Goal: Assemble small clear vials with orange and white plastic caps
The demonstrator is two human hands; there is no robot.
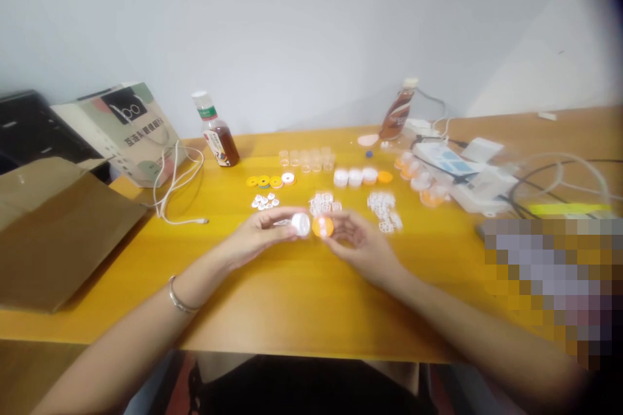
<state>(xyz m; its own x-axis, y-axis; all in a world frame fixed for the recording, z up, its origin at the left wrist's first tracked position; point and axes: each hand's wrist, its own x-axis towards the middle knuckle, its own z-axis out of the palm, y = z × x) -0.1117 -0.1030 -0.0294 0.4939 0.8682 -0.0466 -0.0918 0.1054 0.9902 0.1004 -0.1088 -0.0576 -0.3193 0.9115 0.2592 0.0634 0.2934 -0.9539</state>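
Although the whole view is soft and blurred, the two hands can be made out meeting above the middle of the yellow table [302,298]. A block of pixelation [549,279] hides whatever lies right of the hands, and the far right corner of the frame is darkened. The small pieces on the table are too blurred to tell their exact form.

Counted from the hands outward: just behind them lie three loose heaps of small white pieces [324,203], one to the left, one straight behind, one to the right. Behind those runs a row of four flat rings [269,181], three yellow and one white with an orange middle, and right of it a row of three white caps and one orange cap [362,176]. Further back stands a cluster of clear little cups [306,159], too blurred to count. Two bottles of brown drink stand at the back, one [219,133] left of the cups, one [398,113] right. A paper bag [129,126] and a brown cardboard box [53,233] sit far left of the hands.

The left hand [257,233] pinches a white cap [301,224] at its fingertips, fingers curled narrowly round it. The right hand [357,240] holds an orange cap [322,227] the same way, at the tips of thumb and fingers. The two caps sit just beside each other, nearly touching, between the hands.
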